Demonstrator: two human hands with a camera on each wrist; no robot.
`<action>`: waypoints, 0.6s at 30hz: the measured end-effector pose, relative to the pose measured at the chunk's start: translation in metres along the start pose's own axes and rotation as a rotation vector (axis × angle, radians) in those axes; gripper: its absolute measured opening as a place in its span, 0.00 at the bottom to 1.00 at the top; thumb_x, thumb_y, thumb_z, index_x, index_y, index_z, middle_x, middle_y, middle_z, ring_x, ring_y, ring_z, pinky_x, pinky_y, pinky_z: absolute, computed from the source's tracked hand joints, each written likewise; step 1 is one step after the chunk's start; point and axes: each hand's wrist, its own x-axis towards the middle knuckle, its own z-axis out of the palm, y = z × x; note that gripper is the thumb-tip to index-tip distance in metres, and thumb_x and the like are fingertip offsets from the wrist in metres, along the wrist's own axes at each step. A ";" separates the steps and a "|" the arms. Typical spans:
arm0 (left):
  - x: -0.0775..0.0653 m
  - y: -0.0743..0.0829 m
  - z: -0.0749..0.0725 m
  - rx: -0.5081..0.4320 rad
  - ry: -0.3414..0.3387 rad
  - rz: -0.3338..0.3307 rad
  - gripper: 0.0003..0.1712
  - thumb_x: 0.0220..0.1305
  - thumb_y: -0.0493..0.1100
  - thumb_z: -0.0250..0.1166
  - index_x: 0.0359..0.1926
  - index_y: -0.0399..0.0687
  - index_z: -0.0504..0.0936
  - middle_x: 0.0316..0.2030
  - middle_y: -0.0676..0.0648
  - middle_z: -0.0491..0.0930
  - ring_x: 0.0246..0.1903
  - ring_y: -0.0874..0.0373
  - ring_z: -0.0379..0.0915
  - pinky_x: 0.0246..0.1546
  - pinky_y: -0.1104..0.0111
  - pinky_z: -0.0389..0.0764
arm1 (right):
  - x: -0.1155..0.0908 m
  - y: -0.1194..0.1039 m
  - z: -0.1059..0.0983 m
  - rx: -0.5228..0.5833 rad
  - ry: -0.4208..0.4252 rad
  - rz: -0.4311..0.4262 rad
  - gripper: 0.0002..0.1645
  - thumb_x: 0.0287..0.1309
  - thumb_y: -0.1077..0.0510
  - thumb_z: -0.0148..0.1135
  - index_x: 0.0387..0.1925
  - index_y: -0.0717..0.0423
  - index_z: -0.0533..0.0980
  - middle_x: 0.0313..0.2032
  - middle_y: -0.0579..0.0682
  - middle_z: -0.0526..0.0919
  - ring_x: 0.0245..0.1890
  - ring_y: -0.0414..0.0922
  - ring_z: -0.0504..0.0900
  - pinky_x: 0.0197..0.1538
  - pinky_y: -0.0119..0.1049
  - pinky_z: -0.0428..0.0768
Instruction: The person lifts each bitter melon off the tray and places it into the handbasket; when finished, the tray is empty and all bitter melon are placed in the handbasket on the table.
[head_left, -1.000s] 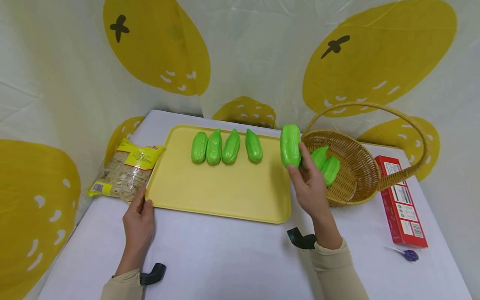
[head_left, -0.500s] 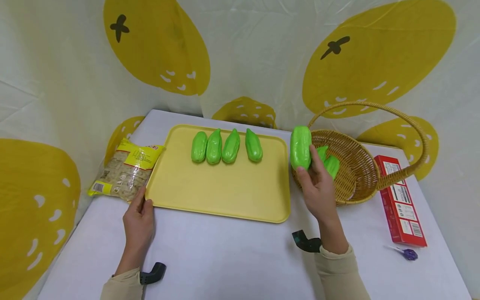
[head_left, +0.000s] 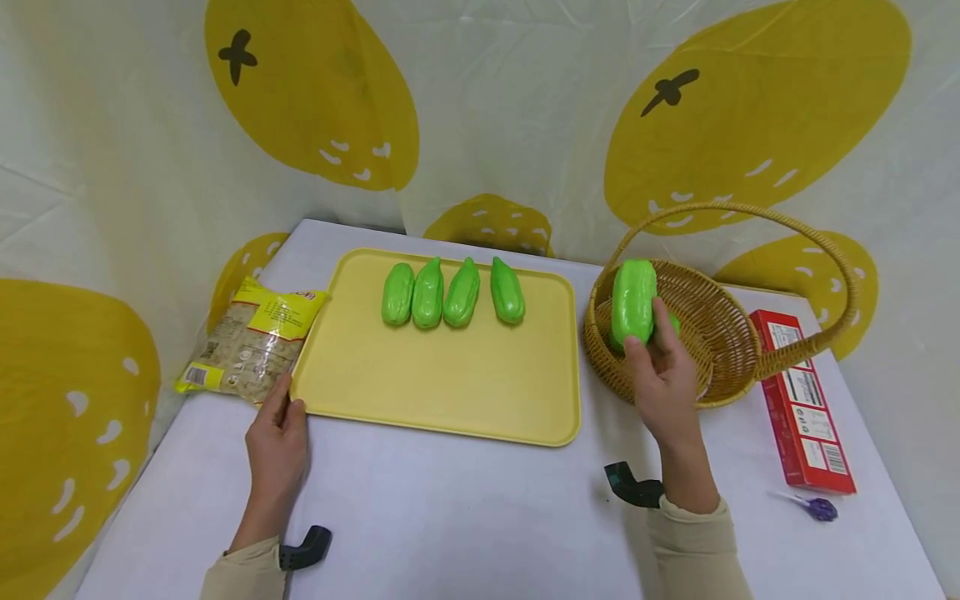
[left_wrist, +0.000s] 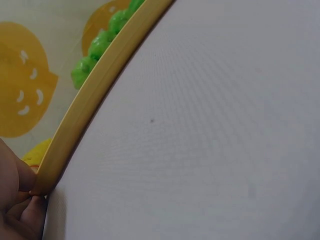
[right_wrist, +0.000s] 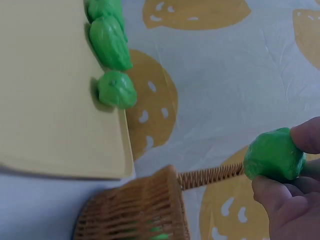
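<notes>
My right hand (head_left: 667, 392) pinches a glossy green ribbed gourd (head_left: 633, 300) between thumb and fingers, over the left part of the wicker basket (head_left: 723, 333). In the right wrist view the held gourd (right_wrist: 274, 154) appears end-on. Another green gourd (head_left: 675, 323) shows only a sliver behind my fingers, inside the basket. My left hand (head_left: 277, 450) holds the near left corner of the yellow tray (head_left: 435, 383); in the left wrist view thumb and fingers pinch the tray rim (left_wrist: 82, 112). Along the tray's far side lie several more gourds (head_left: 461, 292), the rightmost set apart from the others.
A clear bag of dry food with yellow ends (head_left: 258, 342) lies against the tray's left side. Right of the basket is a red box (head_left: 806, 408), with a purple lollipop (head_left: 821, 509) near its front end. The basket's tall handle (head_left: 757, 212) arches over it.
My right hand has carried the gourd rightward, from over the tray's right edge to over the basket. It now covers most of the gourds inside. My left hand stays at the tray corner.
</notes>
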 end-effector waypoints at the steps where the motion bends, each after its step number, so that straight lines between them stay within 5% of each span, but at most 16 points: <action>1: 0.000 0.000 0.000 0.001 0.001 -0.002 0.28 0.72 0.42 0.48 0.70 0.62 0.59 0.70 0.58 0.58 0.69 0.65 0.54 0.67 0.64 0.67 | 0.000 0.001 -0.003 -0.014 0.011 -0.001 0.37 0.64 0.67 0.52 0.71 0.49 0.54 0.71 0.54 0.59 0.67 0.49 0.64 0.59 0.17 0.71; 18: -0.001 0.001 0.001 0.005 0.023 0.029 0.27 0.71 0.40 0.49 0.70 0.56 0.61 0.69 0.54 0.60 0.68 0.62 0.56 0.66 0.66 0.68 | 0.004 0.022 -0.041 -0.245 0.102 0.147 0.36 0.67 0.58 0.52 0.72 0.40 0.52 0.71 0.45 0.59 0.67 0.44 0.65 0.61 0.22 0.71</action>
